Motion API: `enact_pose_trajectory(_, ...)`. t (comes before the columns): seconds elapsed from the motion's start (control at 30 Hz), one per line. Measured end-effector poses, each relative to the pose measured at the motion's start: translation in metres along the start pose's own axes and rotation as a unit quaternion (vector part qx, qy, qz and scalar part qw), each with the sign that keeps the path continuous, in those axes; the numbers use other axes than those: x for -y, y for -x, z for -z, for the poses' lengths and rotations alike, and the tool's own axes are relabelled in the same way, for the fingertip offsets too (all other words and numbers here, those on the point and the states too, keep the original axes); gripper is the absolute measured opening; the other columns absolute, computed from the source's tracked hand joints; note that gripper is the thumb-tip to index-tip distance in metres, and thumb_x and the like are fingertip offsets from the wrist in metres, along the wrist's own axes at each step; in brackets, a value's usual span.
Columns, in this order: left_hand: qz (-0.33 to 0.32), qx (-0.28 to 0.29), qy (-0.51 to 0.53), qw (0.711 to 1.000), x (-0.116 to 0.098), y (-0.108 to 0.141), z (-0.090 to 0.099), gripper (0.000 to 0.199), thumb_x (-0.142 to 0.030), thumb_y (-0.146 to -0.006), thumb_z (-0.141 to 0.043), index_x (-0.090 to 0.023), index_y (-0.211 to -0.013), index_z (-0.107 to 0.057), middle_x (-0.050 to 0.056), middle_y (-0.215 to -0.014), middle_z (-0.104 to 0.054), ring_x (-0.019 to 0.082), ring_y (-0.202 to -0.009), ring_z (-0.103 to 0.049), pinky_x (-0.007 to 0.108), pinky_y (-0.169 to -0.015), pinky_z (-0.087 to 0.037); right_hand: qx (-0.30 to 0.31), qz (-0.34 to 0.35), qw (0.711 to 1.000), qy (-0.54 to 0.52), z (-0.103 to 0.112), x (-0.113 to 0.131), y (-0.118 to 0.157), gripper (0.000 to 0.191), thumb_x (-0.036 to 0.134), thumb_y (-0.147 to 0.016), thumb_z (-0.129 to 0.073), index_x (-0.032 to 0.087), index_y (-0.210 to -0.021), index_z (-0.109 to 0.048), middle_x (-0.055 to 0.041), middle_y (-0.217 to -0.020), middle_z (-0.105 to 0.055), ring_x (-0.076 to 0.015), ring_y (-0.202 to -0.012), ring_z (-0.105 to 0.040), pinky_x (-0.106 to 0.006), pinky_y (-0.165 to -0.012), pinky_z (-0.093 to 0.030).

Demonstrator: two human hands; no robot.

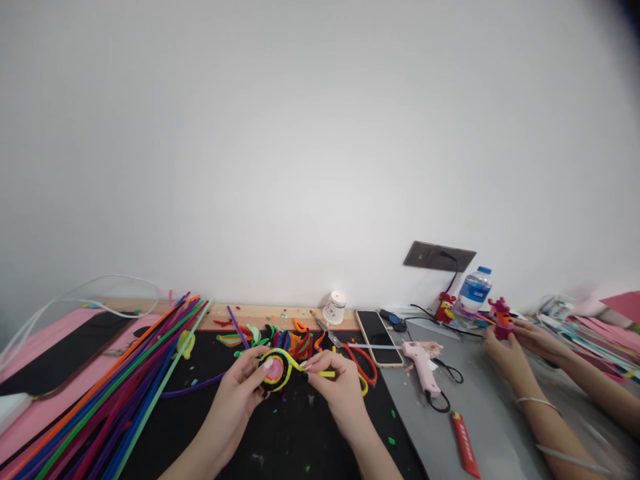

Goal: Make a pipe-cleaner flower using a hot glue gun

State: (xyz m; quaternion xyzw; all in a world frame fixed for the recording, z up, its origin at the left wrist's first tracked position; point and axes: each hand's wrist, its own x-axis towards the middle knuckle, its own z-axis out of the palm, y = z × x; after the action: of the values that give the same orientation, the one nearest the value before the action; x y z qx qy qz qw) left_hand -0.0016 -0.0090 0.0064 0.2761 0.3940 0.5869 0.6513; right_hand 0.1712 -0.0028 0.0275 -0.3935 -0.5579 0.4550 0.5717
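My left hand (pixel 245 383) is closed round a coiled disc (pixel 275 371) of fuzzy pipe cleaner, pink in the middle with black and yellow rings outside. From its rim a yellow pipe cleaner (pixel 291 361) runs across to my right hand (pixel 334 380). There my thumb and fingers pinch the strand, and a yellow end (pixel 327 375) shows past them. Both hands are above a black mat (pixel 300 440). Behind them lie bent pipe-cleaner pieces (pixel 300 345) in several colours. Orange-handled scissors (pixel 361 363) rest right of my right hand.
Long pipe cleaners (pixel 120 380) are bunched at the left. Rightward are a phone (pixel 379 338), a pink glue gun (pixel 424 367), a red utility-knife-like tool (pixel 465 443) and a water bottle (pixel 475 291). Another person's hands (pixel 515 353) hold a small magenta figure (pixel 501 320). A paper cup (pixel 335 307) stands by the wall.
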Motion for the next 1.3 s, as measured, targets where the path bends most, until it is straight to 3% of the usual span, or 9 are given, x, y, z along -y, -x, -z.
enact_pose_trajectory(0.27, 0.003, -0.017, 0.024, 1.000, -0.003, 0.000, -0.005, 0.038, -0.026, -0.061, -0.078, -0.019, -0.093, -0.059, -0.002, -0.070, -0.068, 0.013, -0.065, -0.061, 0.023, -0.058, -0.048, 0.006, -0.001, 1.000, 0.008, -0.004, 0.003, 0.004, 0.014, 0.004, -0.062, -0.066, 0.018, -0.060, -0.066, -0.0043, -0.073, -0.070, -0.0203, -0.076, -0.066, -0.030, -0.070, -0.049)
enact_pose_trajectory(0.63, 0.012, -0.042, 0.044, 0.998, -0.002, -0.001, -0.005, 0.040, -0.024, -0.058, -0.079, -0.020, -0.093, -0.059, -0.001, -0.073, -0.070, 0.013, -0.066, -0.063, 0.022, -0.058, -0.047, -0.035, 0.012, 0.999, 0.030, -0.016, -0.002, 0.011, 0.015, 0.004, -0.063, -0.066, 0.018, -0.058, -0.061, -0.0057, -0.078, -0.068, -0.0217, -0.078, -0.065, -0.033, -0.072, -0.048)
enact_pose_trajectory(1.1, 0.007, -0.068, 0.068, 0.995, -0.001, -0.003, -0.003, 0.038, -0.022, -0.058, -0.080, -0.020, -0.091, -0.060, 0.000, -0.075, -0.070, 0.011, -0.067, -0.062, 0.019, -0.058, -0.048, -0.007, 0.021, 1.000, 0.018, -0.023, -0.007, 0.015, 0.020, 0.001, -0.064, -0.063, 0.020, -0.064, -0.069, -0.0047, -0.089, -0.064, -0.0206, -0.088, -0.061, -0.032, -0.078, -0.045)
enact_pose_trajectory(1.3, 0.002, -0.076, 0.080, 0.994, 0.000, -0.004, 0.000, 0.038, -0.022, -0.058, -0.080, -0.021, -0.091, -0.060, 0.000, -0.077, -0.071, 0.012, -0.070, -0.063, 0.019, -0.059, -0.049, 0.009, 0.022, 0.999, 0.032, -0.028, -0.004, 0.017, 0.021, 0.006, -0.071, -0.060, 0.022, -0.074, -0.073, -0.0058, -0.090, -0.064, -0.0200, -0.084, -0.061, -0.029, -0.068, -0.047)
